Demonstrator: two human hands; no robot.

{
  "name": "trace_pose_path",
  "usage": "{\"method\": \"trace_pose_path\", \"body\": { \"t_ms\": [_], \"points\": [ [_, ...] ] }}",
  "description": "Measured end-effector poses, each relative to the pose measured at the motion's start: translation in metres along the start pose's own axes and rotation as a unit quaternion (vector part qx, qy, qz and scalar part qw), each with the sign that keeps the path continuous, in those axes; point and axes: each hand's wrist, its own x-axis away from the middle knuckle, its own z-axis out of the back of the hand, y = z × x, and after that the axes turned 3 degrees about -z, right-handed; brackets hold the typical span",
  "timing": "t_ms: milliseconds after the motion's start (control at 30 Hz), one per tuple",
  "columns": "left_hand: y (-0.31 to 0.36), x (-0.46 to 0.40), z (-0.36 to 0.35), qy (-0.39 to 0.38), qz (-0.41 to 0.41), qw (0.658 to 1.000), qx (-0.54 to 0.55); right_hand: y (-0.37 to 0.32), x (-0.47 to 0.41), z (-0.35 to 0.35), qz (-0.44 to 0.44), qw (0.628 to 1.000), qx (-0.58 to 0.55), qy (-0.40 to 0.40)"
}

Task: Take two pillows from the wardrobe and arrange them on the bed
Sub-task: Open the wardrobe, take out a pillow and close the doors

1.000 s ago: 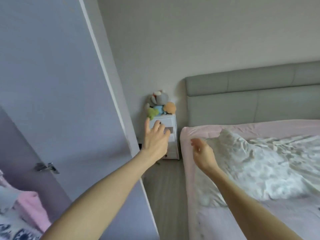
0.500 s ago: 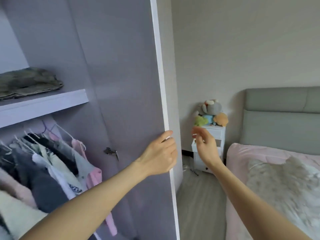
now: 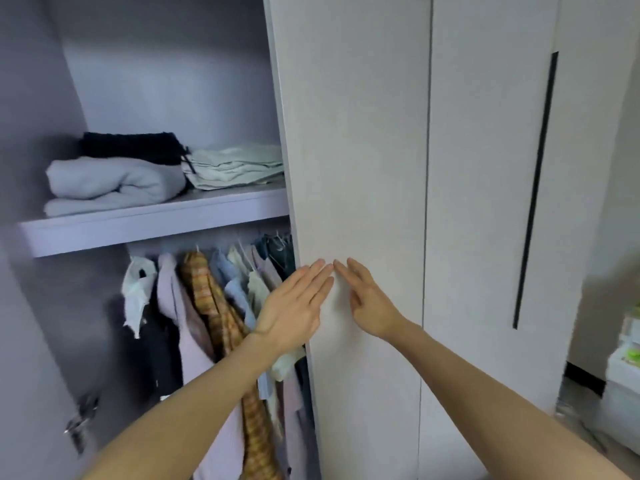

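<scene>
I face the wardrobe, whose left compartment stands uncovered. Its pale grey door [image 3: 360,150] fills the middle of the view. My left hand [image 3: 294,306] and my right hand [image 3: 367,303] are both flat against that door near its left edge, fingers stretched out, fingertips almost meeting, holding nothing. On the shelf [image 3: 152,220] lie a folded light grey blanket [image 3: 110,183], a black folded item [image 3: 131,147] and a stack of pale folded linen [image 3: 235,166]. No pillow can be made out. The bed is out of view.
Below the shelf hang several garments, among them an orange plaid shirt [image 3: 221,313] and a pink one [image 3: 194,341]. A second closed door with a long black handle [image 3: 533,188] is to the right. A white bedside cabinet [image 3: 623,382] shows at the far right edge.
My view has swung left from the bed to the wardrobe front. My left hand has let go of the door edge; both hands now lie flat on the door face.
</scene>
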Motion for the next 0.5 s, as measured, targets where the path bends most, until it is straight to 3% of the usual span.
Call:
{"method": "trace_pose_path", "body": {
  "t_ms": [100, 267, 333, 400, 500],
  "points": [
    [-0.032, 0.009, -0.031, -0.086, 0.029, 0.996, -0.005, -0.003, -0.035, -0.026, 0.013, 0.998, 0.049, -0.049],
    [-0.058, -0.002, -0.071, -0.115, 0.044, 0.992, 0.031, 0.008, -0.068, -0.034, -0.018, 0.985, 0.151, -0.081],
    [-0.063, -0.009, -0.074, -0.083, 0.085, 0.988, 0.096, 0.007, -0.072, -0.034, -0.019, 0.985, 0.159, -0.059],
    [-0.059, -0.013, -0.062, -0.002, 0.136, 0.980, 0.148, 0.003, -0.068, -0.036, -0.008, 0.992, 0.128, 0.000],
    [-0.052, -0.001, -0.050, 0.108, 0.247, 0.944, 0.189, -0.012, -0.058, -0.051, 0.053, 0.995, 0.074, 0.043]
  ]
}}
